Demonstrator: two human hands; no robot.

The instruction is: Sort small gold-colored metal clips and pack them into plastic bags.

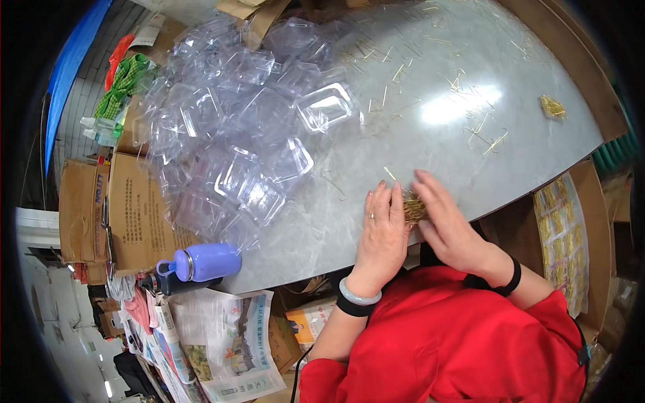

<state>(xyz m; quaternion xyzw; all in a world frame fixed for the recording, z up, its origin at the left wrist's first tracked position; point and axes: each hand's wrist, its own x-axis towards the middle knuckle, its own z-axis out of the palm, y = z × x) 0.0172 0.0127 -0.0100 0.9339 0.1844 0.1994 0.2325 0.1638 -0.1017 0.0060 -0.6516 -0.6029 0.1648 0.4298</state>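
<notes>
Bundle (landmark): a gold wire-hook bundle (414,207) is seen at the near edge of the grey surface (376,151), between two hands.
Left hand: the left hand (384,228) is set along the bundle's left side, fingers straight and close together; underside of grip hidden, so hold cannot be told.
Right hand: the right hand (451,225) is placed at the bundle's right, blurred; grip parted, thumb well apart from stretched fingers; firm contact cannot be told.
Loose hooks: loose gold hooks (478,138) are scattered beyond the bundle.
Small cluster: a small gold cluster (552,107) is seen beyond it, to the right.
Clear trays: clear plastic trays (252,107) are heaped left of and beyond it.
Bottle: a purple bottle (211,262) is laid on its side, well left of it.
</notes>
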